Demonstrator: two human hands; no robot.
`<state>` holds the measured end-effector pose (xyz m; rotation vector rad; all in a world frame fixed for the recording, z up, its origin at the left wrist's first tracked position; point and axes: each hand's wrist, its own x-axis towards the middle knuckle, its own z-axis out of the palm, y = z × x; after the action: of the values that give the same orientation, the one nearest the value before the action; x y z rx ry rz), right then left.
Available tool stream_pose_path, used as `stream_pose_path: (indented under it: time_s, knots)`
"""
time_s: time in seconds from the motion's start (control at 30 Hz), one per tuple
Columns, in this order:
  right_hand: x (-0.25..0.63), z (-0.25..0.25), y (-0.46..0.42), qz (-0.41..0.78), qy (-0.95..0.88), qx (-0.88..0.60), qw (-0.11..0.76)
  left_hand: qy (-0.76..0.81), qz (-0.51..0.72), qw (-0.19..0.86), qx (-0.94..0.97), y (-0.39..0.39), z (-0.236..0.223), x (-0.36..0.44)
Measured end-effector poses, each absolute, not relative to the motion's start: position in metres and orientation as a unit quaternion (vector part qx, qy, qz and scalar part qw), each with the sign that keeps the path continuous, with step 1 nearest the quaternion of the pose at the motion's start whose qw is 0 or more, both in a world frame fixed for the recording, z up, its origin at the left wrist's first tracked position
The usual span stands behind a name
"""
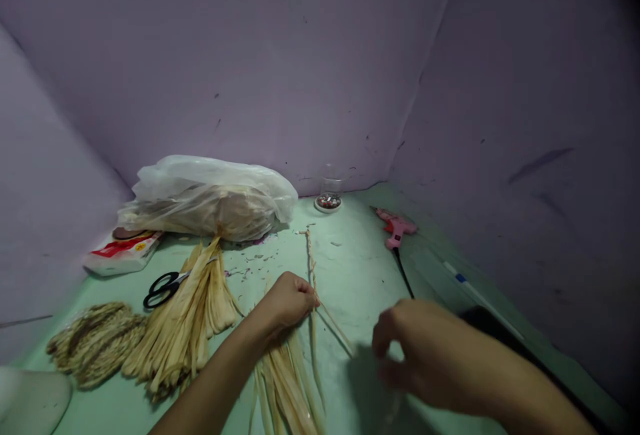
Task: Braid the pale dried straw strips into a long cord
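My left hand (290, 298) is closed in a pinch on a thin braid (310, 255) of pale dried plant strips, which runs away from me along the green tabletop. Below the pinch, loose strands (337, 331) of the braid fan out, one slanting right and another hanging toward me. My right hand (425, 351) hovers to the right, apart from the braid, slightly blurred, with fingers curved and a gap between thumb and forefinger. Under my left forearm lies a bundle of loose strips (287, 388).
At left are a larger strip bundle (190, 328), black-handled scissors (163, 288), a coiled braided rope (97, 341) and a red-and-white packet (125, 251). Behind sit a plastic bag (215, 198) and a clear container (329, 198). A pink glue gun (397, 225) with its cord lies right.
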<state>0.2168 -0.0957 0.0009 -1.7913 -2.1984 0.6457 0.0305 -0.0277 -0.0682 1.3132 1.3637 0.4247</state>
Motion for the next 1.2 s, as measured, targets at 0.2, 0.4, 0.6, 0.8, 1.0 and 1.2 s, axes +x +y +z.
stream_pose_path:
  time_s: [0.2, 0.4, 0.6, 0.8, 1.0, 1.2]
  knots:
    - [0.188, -0.004, -0.049, 0.521, -0.5, -0.646, 0.246, 0.546, 0.199, 0.582, 0.568, -0.028, -0.066, 0.028]
    - [0.156, -0.045, -0.044, 0.672, -0.427, -0.553, 0.247, 0.539, 0.192, 0.574, 0.586, -0.028, -0.067, 0.029]
    - [0.157, -0.068, -0.042, 0.62, -0.467, -0.579, 0.25, 0.569, 0.174, 0.551, 0.585, -0.029, -0.069, 0.031]
    - [0.155, -0.081, -0.04, 0.535, -0.507, -0.63, 0.245, 0.64, 0.129, 0.421, 0.629, -0.03, -0.07, 0.03]
    - [0.153, -0.086, -0.04, 0.558, -0.471, -0.62, 0.286, 0.665, 0.09, 0.267, 0.691, -0.037, -0.058, 0.028]
    - [0.152, -0.077, -0.042, 0.643, -0.406, -0.574, 0.304, 0.649, 0.018, 0.186, 0.737, -0.06, -0.03, 0.04]
